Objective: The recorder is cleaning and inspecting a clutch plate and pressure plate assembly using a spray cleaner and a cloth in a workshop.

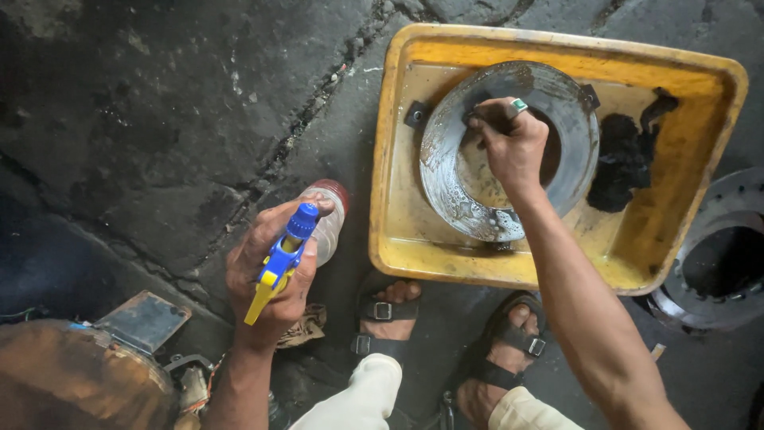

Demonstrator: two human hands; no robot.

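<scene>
My left hand [267, 275] grips a clear spray bottle [325, 223] with a red base and a blue and yellow trigger head [280, 259], held level over the dark floor left of the tray. My right hand [513, 143], wearing a ring, presses on the upper inner edge of a grey metal ring plate [454, 159]. The plate lies wet inside a yellow plastic tray [398, 239]. A black oily rag [625, 159] sits in the tray to the right of the plate.
Another metal flange ring [720, 255] lies on the floor at the right edge. My sandalled feet [386, 310] are just below the tray. A rusty round object [72, 374] and a small flat metal piece [143, 318] lie at bottom left. The concrete floor is dark and cracked.
</scene>
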